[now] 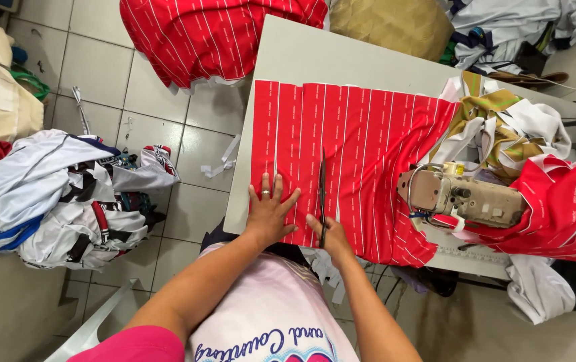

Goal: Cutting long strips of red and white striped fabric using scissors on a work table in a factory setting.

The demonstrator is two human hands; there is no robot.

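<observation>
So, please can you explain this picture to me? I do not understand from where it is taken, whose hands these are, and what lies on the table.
The one picture comes from a camera worn on a person's head, looking down, so both arms belong to that person. The left hand lies flat, fingers spread, on a red cloth with thin white stripes spread on a pale table. The right hand holds scissors, blades pointing away along the stripes. To the right stands a beige sewing machine among more cloth. On the tiled floor at left lies a heap of white garments.
</observation>
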